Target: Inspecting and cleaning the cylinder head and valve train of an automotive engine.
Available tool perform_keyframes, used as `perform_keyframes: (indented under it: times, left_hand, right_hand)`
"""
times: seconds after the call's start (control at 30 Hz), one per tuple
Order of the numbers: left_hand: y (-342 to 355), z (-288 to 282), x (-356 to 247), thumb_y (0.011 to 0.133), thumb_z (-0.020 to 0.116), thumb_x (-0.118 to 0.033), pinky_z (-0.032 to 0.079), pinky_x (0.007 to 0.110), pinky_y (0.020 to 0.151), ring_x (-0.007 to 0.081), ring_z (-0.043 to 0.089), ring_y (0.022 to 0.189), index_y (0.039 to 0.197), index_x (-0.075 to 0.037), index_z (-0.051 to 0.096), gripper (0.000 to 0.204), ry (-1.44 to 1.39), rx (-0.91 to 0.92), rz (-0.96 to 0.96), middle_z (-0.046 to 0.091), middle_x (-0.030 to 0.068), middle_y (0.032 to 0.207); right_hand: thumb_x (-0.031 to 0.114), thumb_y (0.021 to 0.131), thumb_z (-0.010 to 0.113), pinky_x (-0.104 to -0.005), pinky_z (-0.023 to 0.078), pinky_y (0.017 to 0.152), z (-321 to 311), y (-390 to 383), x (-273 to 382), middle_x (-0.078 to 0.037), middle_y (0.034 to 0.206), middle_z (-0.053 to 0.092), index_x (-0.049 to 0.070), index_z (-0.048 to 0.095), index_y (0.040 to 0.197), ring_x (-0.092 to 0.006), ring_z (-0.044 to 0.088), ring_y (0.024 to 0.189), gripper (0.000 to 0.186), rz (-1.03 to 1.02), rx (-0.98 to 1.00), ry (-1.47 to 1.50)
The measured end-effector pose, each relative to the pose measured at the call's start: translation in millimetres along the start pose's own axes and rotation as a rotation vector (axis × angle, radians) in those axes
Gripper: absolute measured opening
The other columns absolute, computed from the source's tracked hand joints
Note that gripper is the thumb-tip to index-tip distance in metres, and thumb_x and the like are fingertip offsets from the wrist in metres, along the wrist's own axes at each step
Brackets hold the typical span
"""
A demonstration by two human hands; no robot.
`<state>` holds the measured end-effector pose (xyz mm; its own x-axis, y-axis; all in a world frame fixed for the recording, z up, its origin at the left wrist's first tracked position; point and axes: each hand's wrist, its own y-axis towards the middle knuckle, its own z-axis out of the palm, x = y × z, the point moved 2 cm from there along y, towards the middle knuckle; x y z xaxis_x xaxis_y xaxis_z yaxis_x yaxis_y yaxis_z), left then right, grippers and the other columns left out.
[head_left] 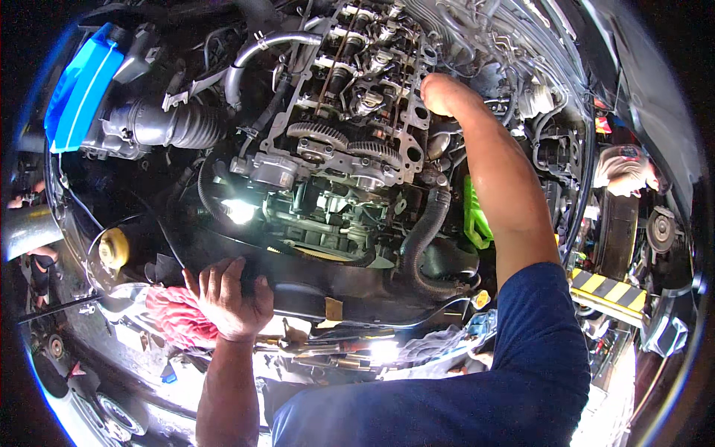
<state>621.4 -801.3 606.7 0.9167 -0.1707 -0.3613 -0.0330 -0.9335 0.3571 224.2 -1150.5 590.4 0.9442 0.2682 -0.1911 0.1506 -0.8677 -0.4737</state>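
Note:
An engine with its top cover off (357,82) fills the upper middle of the head view, its camshafts bare and two toothed gears (319,135) at the near end. My right hand (445,94) reaches over the engine's right side, just beside the flange with round ports (414,154). Its fingers point down and away, hidden behind the hand, so their grip does not show. Low on the left, my left hand (234,302) lies palm down on the dark front panel (357,290), fingers spread and holding nothing. A crumpled red cloth (179,316) is beside it.
A ribbed black hose (426,235) curves down right of the gears, near a bright green part (475,212). At left are a blue container (82,89), a ribbed air duct (167,125) and a yellow cap (114,248). Another person's hand (629,175) shows at far right.

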Motion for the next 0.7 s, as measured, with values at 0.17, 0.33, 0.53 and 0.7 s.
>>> perform_keyframes:
  times: [0.17,0.33,0.53,0.7]
  left_hand:
    - [1,-1,1,0.081,0.06,-0.03,0.027,0.057,0.107,0.033,0.059,0.09,0.1,-0.006,0.063,0.032,-0.022,0.0,-0.015,0.064,0.0122,0.093]
    - [1,-2,2,0.081,0.061,-0.031,0.028,0.057,0.107,0.0329,0.06,0.089,0.102,-0.005,0.063,0.033,-0.054,-0.012,-0.008,0.065,0.0124,0.094]
    - [2,-3,2,0.08,0.063,-0.029,0.029,0.057,0.106,0.0326,0.06,0.087,0.102,-0.005,0.063,0.033,-0.074,-0.012,0.003,0.065,0.0122,0.096]
    - [2,-3,3,0.08,0.063,-0.029,0.028,0.057,0.107,0.0326,0.06,0.089,0.103,-0.005,0.063,0.034,-0.095,-0.034,0.01,0.065,0.0122,0.096]
  right_hand:
    - [0.008,0.078,0.062,-0.0419,0.053,0.077,-11,-9,19,-0.021,0.098,0.07,0.003,0.071,0.094,-0.0372,0.068,0.088,0.019,0.042,0.024,0.006]
    - [0.003,0.076,0.062,-0.0441,0.053,0.078,-15,-21,29,-0.022,0.1,0.069,0.003,0.07,0.096,-0.0395,0.067,0.091,0.022,0.062,0.025,-0.072]
    - [0.003,0.079,0.062,-0.0414,0.052,0.08,2,-21,9,-0.021,0.101,0.068,0.007,0.07,0.097,-0.04,0.066,0.092,0.02,0.059,-0.023,0.055]
    - [0.014,0.088,0.062,-0.0378,0.052,0.087,22,-34,-5,-0.017,0.115,0.065,0.008,0.071,0.1,-0.0344,0.064,0.102,0.016,-0.029,-0.294,0.087]
